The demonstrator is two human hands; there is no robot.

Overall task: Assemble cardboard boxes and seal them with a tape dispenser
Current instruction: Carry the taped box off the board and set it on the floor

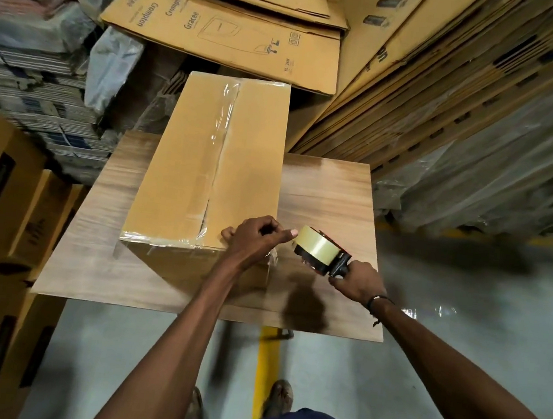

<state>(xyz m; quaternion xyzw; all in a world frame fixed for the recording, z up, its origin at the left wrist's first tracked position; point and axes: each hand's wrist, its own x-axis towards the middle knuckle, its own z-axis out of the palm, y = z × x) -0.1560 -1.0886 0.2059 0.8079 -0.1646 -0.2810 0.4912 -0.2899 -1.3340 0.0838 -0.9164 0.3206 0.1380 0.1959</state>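
The right hand (pixel 358 282) grips the black handle of the tape dispenser (pixel 323 254), held just off the box's near right corner, above the tabletop (pixel 332 195). The left hand (pixel 254 238) rests curled on that corner, thumb stretched toward the glossy tape roll; whether it pinches tape is unclear. The plain brown box (pixel 186 171) lies closed along the wood-grain tabletop's middle, clear wrinkled tape over its centre seam and near edge. Flattened cartons (pixel 219 30) stack behind, above a grey floor (pixel 459 350).
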